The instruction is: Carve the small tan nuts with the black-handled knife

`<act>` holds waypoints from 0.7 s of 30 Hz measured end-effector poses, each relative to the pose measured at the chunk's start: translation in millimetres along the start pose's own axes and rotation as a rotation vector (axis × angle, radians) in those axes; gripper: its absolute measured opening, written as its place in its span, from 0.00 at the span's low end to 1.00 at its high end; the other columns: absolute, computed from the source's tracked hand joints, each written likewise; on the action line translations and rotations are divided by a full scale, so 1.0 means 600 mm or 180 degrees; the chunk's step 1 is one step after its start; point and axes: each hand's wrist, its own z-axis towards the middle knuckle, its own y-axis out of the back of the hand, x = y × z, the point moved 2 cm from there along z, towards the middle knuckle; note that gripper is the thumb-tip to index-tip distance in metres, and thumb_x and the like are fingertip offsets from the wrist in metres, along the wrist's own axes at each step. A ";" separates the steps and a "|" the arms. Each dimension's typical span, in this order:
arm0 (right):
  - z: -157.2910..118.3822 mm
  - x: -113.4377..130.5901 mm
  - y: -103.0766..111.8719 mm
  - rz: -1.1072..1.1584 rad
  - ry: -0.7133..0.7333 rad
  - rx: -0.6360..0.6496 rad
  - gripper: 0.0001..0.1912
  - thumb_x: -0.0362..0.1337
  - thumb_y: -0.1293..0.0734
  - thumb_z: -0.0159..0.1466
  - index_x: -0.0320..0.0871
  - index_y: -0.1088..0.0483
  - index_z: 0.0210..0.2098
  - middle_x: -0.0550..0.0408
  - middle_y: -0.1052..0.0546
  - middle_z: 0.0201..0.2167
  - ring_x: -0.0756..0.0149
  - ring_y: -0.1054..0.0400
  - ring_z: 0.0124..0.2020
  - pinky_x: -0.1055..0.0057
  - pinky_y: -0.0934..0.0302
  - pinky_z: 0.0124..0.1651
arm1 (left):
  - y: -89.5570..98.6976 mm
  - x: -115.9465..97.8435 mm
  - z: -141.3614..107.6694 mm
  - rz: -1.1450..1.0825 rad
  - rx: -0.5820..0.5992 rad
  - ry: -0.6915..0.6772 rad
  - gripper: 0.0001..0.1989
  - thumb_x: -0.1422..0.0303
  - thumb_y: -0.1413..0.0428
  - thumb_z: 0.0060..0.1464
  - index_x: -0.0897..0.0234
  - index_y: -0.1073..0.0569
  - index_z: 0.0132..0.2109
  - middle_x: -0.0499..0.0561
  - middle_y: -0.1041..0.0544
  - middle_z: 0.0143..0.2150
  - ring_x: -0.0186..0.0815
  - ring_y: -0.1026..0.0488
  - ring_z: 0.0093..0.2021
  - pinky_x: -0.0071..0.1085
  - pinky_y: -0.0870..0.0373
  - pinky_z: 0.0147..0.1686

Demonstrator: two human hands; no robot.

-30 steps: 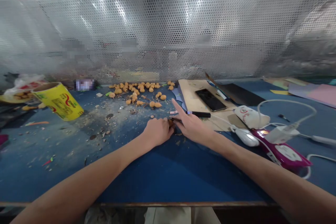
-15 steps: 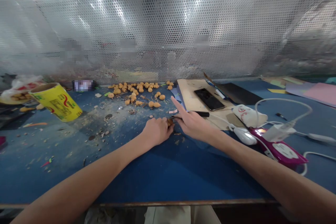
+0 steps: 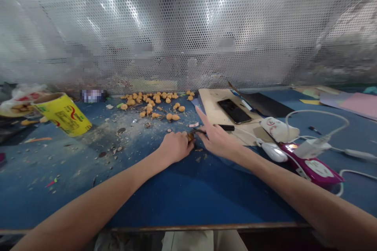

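My left hand (image 3: pixel 176 147) rests on the blue mat, its fingertips pinching a small orange-brown piece (image 3: pixel 191 137). My right hand (image 3: pixel 217 139) is just to its right, index finger raised and pointing away. That hand holds a black-handled knife (image 3: pixel 226 127), whose short dark blade reaches the piece. The piece is partly hidden by my fingers. Many similar round orange-brown pieces (image 3: pixel 149 104) lie scattered in a loose band farther back, among crumbs and shavings (image 3: pixel 118 141).
A tilted yellow printed cylinder (image 3: pixel 61 113) stands at the left. A phone (image 3: pixel 234 111) lies on a cardboard sheet (image 3: pixel 224 104). A white mouse (image 3: pixel 272 152), magenta device (image 3: pixel 311 168) and white cables are at the right. A perforated metal screen (image 3: pixel 188 35) stands behind.
My right index finger has lifted slightly and the knife blade sits a little closer to the piece. My left hand has barely moved, and the whole view has drifted slightly.
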 end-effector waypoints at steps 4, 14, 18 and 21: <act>0.003 -0.002 -0.010 0.0036 -0.0011 -0.0118 0.40 0.30 0.46 0.67 0.39 0.75 0.70 0.46 0.20 0.43 0.58 0.26 0.38 0.63 0.35 0.41 | -0.001 0.001 0.001 0.0002 -0.0037 0.0063 0.22 0.59 0.59 0.64 0.70 0.25 0.42 0.60 0.21 0.35 0.47 0.22 0.35 0.48 0.28 0.45; -0.006 0.003 0.001 0.0050 -0.0084 -0.0073 0.40 0.31 0.46 0.67 0.39 0.77 0.70 0.48 0.20 0.38 0.58 0.27 0.35 0.62 0.34 0.39 | -0.003 0.003 0.002 -0.0010 -0.0048 0.0103 0.23 0.57 0.58 0.63 0.69 0.25 0.42 0.60 0.21 0.35 0.48 0.22 0.37 0.47 0.30 0.47; 0.004 0.003 -0.009 0.0140 -0.0021 -0.0026 0.40 0.30 0.47 0.67 0.39 0.77 0.70 0.47 0.20 0.40 0.58 0.26 0.37 0.61 0.34 0.42 | -0.006 0.003 0.002 0.0027 -0.0046 -0.0005 0.22 0.59 0.59 0.63 0.68 0.25 0.44 0.60 0.21 0.36 0.47 0.22 0.36 0.49 0.30 0.47; 0.007 0.004 -0.007 0.0173 -0.0006 -0.0011 0.40 0.30 0.46 0.67 0.39 0.77 0.70 0.44 0.21 0.44 0.57 0.26 0.40 0.60 0.33 0.43 | -0.006 0.004 0.002 0.0000 -0.0039 -0.0062 0.21 0.60 0.59 0.64 0.67 0.24 0.44 0.59 0.21 0.37 0.47 0.22 0.37 0.49 0.30 0.48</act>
